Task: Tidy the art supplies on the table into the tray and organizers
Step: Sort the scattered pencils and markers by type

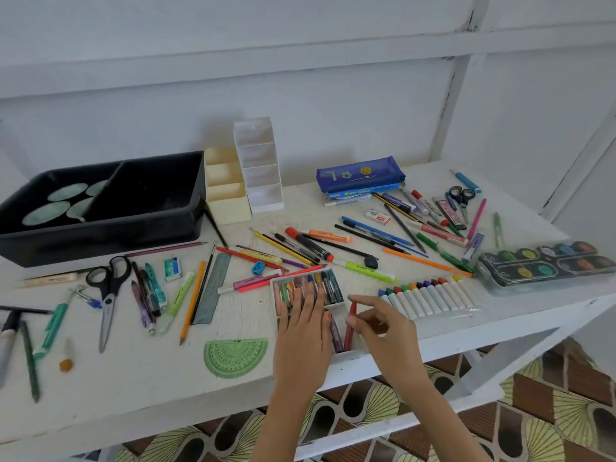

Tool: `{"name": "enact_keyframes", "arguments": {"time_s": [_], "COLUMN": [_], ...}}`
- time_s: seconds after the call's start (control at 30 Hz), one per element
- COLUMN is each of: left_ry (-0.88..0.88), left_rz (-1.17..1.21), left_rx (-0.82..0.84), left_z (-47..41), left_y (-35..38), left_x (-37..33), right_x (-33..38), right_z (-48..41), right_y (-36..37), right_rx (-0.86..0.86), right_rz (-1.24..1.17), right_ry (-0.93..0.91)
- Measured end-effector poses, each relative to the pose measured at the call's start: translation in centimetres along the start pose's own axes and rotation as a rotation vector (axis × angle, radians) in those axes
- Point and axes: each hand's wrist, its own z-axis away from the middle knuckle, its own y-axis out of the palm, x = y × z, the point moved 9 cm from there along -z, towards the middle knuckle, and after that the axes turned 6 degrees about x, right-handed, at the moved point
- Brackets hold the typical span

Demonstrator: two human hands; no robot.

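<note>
Left hand (301,331) is covering the near-left part of the crayon box (333,288), hiding the crayons under it. Right hand (386,331) is masking the red crayon (350,323) mid-shaft. Frame edges are clipping the black tray (100,238), grey marker (6,341) and paint palette (546,265).

Only "Water Colour" reads clearly, in pale letters on the flat blue box (363,192) under the blue pencil case (361,173), well beyond the point where the right hand (386,331) pinches the red crayon (353,310). The case bears a mark like a "7" and a yellow shell sign. Print on the eraser (172,269), far left of that grip, is too small to read.
</note>
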Motion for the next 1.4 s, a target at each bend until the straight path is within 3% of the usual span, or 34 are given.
{"name": "enact_keyframes", "arguments": {"time_s": [0.1, 0.27, 0.57, 0.77, 1.07, 1.3, 1.4], "left_ry": [0.009, -0.006, -0.008, -0.036, 0.008, -0.116, -0.099], "left_rz": [0.014, 0.009, 0.020, 0.017, 0.096, 0.380, 0.525], "left_rx": [-0.009, -0.004, 0.034, 0.076, 0.119, -0.069, -0.029], "left_z": [0.1, 0.1, 0.0, -0.2, -0.4, -1.5, -4.4], "left_y": [0.0, 0.2, 0.1, 1.0, 1.5, -2.8, -2.9], "left_x": [-0.1, 0.0, 0.0, 0.3, 0.4, -1.1, -5.0], "right_x": [-0.1, 0.4, -0.6, -0.6, -1.6, 1.2, 1.5], "right_z": [-0.2, 0.6, 1.7, 3.4, 4.4, 3.6, 1.1], "right_y": [1.2, 2.2, 2.7, 3.6, 3.9, -0.3, -4.1], "right_rx": [0.048, -0.090, -0.146, -0.108, -0.069, -0.200, -0.254], "right_rz": [0.208, 0.708, 0.718, 0.916, 0.796, 0.363, 0.314], "right_ry": [-0.079, -0.320, -0.261, -0.175, 0.000, -0.122, -0.134]}}
